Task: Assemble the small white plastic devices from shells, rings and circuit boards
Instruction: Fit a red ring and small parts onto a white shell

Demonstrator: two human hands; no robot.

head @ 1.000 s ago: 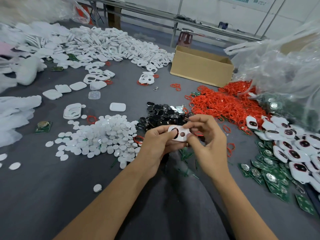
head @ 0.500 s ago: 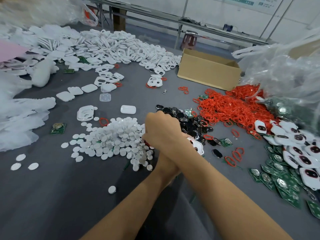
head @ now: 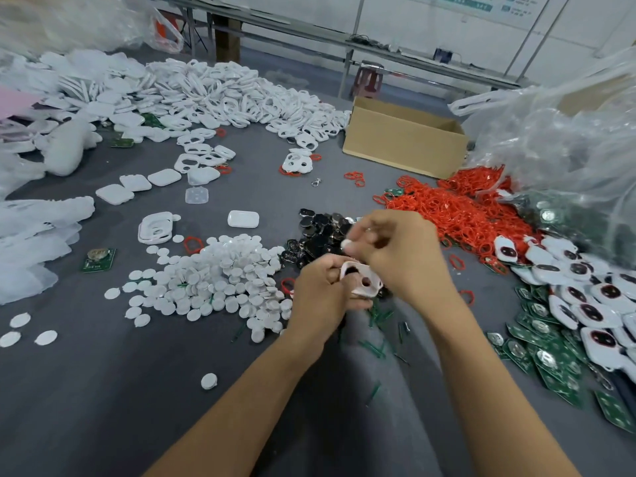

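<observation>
The left hand [head: 320, 297] had its fingers curled round a small white plastic shell [head: 363, 282] with two openings, gripping it by its near-left end just above the grey table [head: 103, 390], in front of a heap of black oval parts [head: 320, 235]. The right hand [head: 399, 259] hovered just above and beyond the shell, thumb and forefinger pinched on what looked like a small white round plastic disc [head: 345, 243] (motion blur softened it, so that reading is a judgement), the same kind as in the pile of white discs [head: 220, 270] to the left.

The step in hand seemed to be seating the disc into the shell. To do it well, the left hand would need to keep the shell steady with its fingers off the openings, while the right brought the disc down flat and centred over its seat before pressing, since a tilted entry would likely jam at one edge.

The shell lay with its open face turned up toward the camera. Its long axis ran from far left to near right, with the larger dark opening at the far-left end by the left fingertips and the smaller round hole toward the near-right end.
</observation>
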